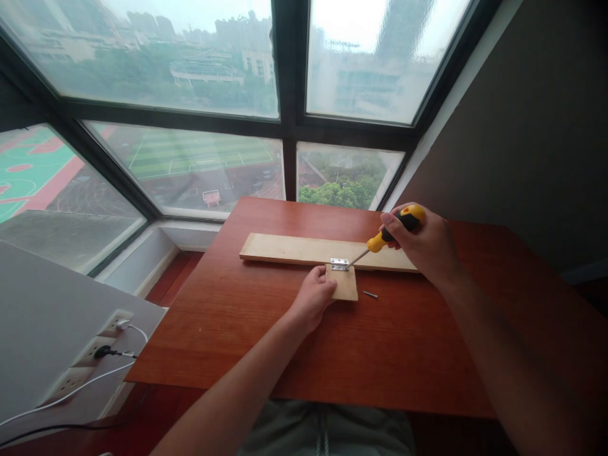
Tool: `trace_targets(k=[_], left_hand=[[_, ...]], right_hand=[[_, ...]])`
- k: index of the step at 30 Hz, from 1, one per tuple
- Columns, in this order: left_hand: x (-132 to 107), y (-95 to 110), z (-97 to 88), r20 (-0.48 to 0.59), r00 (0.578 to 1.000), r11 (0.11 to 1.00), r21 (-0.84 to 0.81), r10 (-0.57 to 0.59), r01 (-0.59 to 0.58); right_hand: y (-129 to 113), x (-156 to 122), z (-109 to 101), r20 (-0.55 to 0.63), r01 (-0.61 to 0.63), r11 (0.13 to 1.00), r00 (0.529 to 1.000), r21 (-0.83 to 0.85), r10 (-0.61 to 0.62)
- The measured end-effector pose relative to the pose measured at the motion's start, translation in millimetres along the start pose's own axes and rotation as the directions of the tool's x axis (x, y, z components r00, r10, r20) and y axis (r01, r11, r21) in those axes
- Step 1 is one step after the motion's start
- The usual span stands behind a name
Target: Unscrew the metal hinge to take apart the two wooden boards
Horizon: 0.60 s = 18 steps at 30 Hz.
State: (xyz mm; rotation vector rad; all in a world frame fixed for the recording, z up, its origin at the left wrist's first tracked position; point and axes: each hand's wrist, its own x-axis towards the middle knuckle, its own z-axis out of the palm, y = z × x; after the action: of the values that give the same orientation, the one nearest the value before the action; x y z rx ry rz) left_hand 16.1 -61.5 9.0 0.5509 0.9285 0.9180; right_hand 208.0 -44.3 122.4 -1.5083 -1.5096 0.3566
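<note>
My left hand (316, 296) grips a small square wooden piece (346, 288) by its left edge. A silver metal hinge (339, 264) joins that piece to the front edge of a long pale wooden board (289, 248) lying across the table. In my right hand (430, 244) is a yellow and black screwdriver (392, 232), held tilted, its shaft pointing down to the left. The tip meets the right side of the hinge's lower leaf; the screw there is too small to make out. A loose screw (370, 295) lies right of the small piece.
All this rests on a reddish-brown wooden table (213, 335). Large dark-framed windows (289, 126) rise behind its far edge. On the low wall at left, sockets (95, 350) hold plugs with white and black cables (71, 396). A grey wall (522, 139) stands at right.
</note>
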Motion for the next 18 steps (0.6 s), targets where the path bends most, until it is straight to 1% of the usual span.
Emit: trace_targets(k=[6,10,15,18], left_hand=[[1.1,-1.5,-0.9,-0.003,1.000,1.000,-0.001,0.006,-0.006],[0.7,-1.6,-0.7,-0.003,1.000,1.000,0.001,0.002,-0.002],[0.6,-1.9,-0.7,-0.005,1.000,1.000,-0.002,0.005,-0.005],[0.8,-1.9,-1.0,-0.004,1.000,1.000,-0.008,0.003,-0.003]], right_hand=[[-3.1,0.6,0.2,-0.026,0.010,0.997,1.000,-0.081,-0.012],[-2.4,0.1,0.2,-0.024,0.026,0.994,0.999,-0.104,-0.029],[-10.8,-2.1,0.2,0.060,0.064,0.991,0.997,-0.115,-0.057],[-18.8,-3.4,-0.6,0.055,0.121,0.978,0.992,-0.170,-0.113]])
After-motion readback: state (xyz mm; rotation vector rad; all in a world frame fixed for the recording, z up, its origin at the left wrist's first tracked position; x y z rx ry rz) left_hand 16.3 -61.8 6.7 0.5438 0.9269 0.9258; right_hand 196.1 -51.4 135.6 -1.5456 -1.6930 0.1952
